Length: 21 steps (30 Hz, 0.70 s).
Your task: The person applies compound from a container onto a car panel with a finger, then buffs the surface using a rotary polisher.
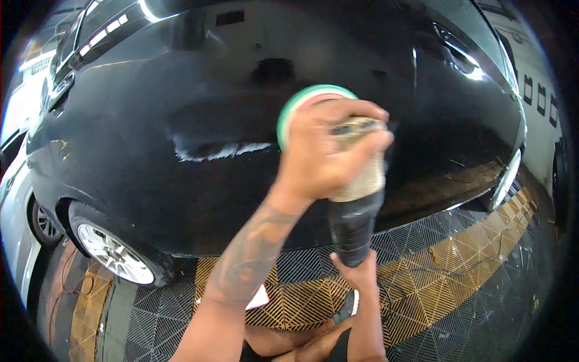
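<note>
A polisher (357, 220) with a speckled gold-coloured head and a black body is held against the side of a black car (199, 90). Its round pad (288, 111) has a green edge and is partly hidden by my hand. My left hand (322, 148) is closed over the polisher's head, a little blurred by motion. Lower down, my right hand (357, 271) wraps around the end of the black body. Left of the pad, a whitish smear of polish (220, 152) runs along the dark panel.
A car wheel (114, 253) with a white rim is at lower left, near a light-coloured car (17, 211). Black and yellow floor tiles (434, 265) lie below. A dark cable (446, 271) and a reddish cable (63, 283) cross the floor. My legs are bent beneath me.
</note>
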### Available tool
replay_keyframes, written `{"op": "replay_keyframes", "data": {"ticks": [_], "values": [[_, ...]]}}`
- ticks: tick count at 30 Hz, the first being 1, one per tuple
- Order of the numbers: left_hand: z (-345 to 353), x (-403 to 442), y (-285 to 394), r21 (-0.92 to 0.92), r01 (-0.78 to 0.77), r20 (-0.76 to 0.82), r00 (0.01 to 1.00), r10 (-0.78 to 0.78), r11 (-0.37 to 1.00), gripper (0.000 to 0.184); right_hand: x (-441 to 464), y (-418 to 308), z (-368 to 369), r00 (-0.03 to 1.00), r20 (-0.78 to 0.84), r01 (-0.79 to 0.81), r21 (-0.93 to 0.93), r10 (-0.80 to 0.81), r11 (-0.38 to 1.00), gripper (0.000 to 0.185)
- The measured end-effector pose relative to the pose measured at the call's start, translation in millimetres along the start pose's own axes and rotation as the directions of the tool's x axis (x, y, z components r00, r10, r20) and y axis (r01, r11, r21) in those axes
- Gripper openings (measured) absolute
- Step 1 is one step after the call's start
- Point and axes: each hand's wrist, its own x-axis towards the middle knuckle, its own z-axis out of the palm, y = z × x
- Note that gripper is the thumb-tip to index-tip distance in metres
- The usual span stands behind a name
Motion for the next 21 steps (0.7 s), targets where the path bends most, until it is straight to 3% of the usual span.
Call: {"op": "replay_keyframes", "data": {"ticks": [4,6,8,10,12,13,17,18,21], "values": [[60,13,-12,-0.111,0.028,0.029,0.999,-0.025,0.993,0.028,-3,28,-13,0.977,-0.197,-0.061,0.110,0.082,0.992,0.036],[72,16,-13,-0.101,0.006,0.035,0.999,-0.002,0.995,0.026,-7,34,-14,0.981,-0.152,-0.108,0.098,0.122,0.989,0.045],[66,12,-12,-0.056,-0.019,0.014,1.000,0.020,0.998,0.025,-9,33,-7,0.966,-0.208,-0.140,0.078,0.153,0.987,0.053],[50,13,-7,-0.004,-0.051,-0.003,0.999,0.051,0.999,0.024,-5,28,4,0.978,-0.173,-0.106,0.075,0.118,0.992,0.053],[29,14,-3,-0.010,0.012,-0.013,1.000,-0.012,1.000,0.023,-6,21,14,0.987,-0.138,-0.071,0.059,0.078,0.996,0.053],[16,21,5,0.040,0.031,-0.004,1.000,-0.031,0.999,0.022,-2,7,17,0.996,-0.053,-0.074,0.065,0.078,0.995,0.042],[-42,38,22,0.062,0.067,-0.021,0.998,-0.065,0.996,0.025,2,-47,50,0.999,-0.016,0.036,0.151,-0.034,0.988,0.028],[-57,40,23,-0.014,0.090,-0.006,0.996,-0.091,0.996,0.025,2,-59,57,0.999,-0.016,0.044,0.153,-0.042,0.987,0.028],[-106,36,25,-0.010,0.036,-0.045,0.998,-0.037,0.999,0.025,4,-92,77,0.994,0.072,0.076,0.006,-0.076,0.997,0.029]]}}
